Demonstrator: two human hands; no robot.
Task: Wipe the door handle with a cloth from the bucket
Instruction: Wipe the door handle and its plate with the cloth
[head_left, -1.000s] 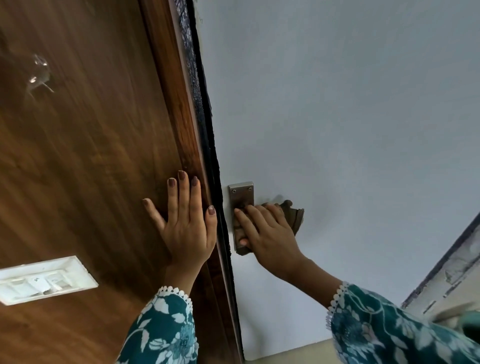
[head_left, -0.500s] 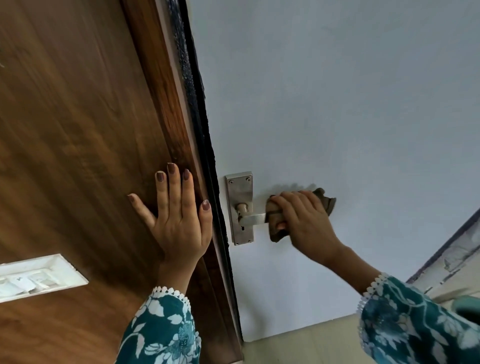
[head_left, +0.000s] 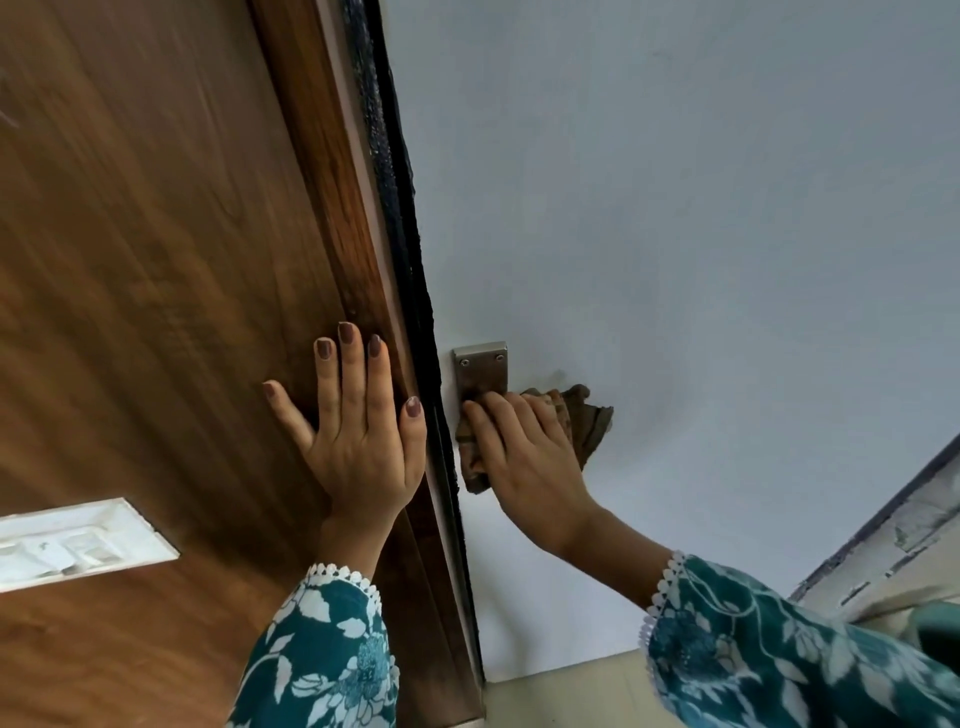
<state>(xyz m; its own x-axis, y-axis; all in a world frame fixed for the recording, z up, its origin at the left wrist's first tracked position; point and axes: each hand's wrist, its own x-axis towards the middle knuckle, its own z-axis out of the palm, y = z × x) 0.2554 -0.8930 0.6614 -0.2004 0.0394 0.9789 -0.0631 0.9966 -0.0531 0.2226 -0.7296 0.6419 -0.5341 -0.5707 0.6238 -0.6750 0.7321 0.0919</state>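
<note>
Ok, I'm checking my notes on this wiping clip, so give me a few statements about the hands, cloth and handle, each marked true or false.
1. The right hand presses a brown cloth at the metal handle plate. True.
2. The left hand grips the lever. False: it lies flat and open on the wooden door.
3. The lever is fully exposed. False: hand and cloth cover it.
4. The plate's upper screws show. True.

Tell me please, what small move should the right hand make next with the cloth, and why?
Probably slide the cloth outward, away from the metal plate, along the lever. The right hand presses the cloth close against the plate, hiding the lever, so the outer end likely needs the next stroke. The left hand lies flat on the wooden door, steadying it.
</note>
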